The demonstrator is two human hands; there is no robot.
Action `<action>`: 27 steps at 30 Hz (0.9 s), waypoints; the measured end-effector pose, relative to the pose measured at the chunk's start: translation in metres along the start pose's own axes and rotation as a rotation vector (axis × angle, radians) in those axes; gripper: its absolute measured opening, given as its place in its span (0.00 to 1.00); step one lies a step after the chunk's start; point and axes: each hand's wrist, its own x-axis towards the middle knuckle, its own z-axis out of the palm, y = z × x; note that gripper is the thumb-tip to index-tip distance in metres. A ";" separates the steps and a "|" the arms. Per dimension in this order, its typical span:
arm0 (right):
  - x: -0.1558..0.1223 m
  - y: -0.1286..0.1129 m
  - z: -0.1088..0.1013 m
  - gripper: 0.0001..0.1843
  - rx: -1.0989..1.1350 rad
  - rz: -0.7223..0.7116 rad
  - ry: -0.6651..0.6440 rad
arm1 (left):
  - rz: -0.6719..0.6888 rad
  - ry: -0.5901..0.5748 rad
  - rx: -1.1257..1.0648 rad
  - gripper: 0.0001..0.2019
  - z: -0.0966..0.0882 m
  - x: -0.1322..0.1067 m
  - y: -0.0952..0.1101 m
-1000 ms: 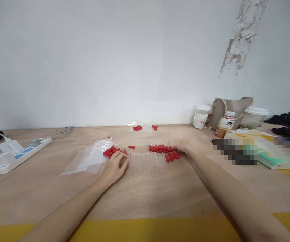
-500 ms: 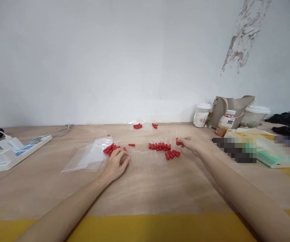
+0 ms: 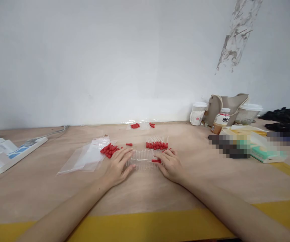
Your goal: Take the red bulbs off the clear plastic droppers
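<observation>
A row of clear glass tubes (image 3: 143, 158) lies side by side on the wooden table. My left hand (image 3: 119, 167) rests flat at the row's left end, fingers stretched out and touching the tubes. At the right end is my right hand (image 3: 169, 164), its fingers pinching a tube with a red rubber cap (image 3: 156, 161) that lies across the row. Behind the row sit finished red-capped tubes (image 3: 157, 145). A pile of loose red caps (image 3: 109, 150) lies just beyond my left hand.
Clear zip bags (image 3: 85, 157) lie left of the caps. A white power strip (image 3: 13, 153) is at far left. More red caps (image 3: 135, 125) sit by the wall. Cups (image 3: 197, 113), a bottle (image 3: 220, 120), a bag and boxes (image 3: 263, 148) crowd the right. A yellow stripe (image 3: 145, 225) edges the table front.
My right hand has come back from the far red-capped pile to the right end of the tube row, bringing a red-capped tube. My left hand has spread flat onto the tubes.
</observation>
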 end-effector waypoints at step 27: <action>-0.003 -0.006 -0.002 0.09 -0.036 -0.200 -0.005 | 0.199 0.086 0.103 0.08 0.005 0.003 0.020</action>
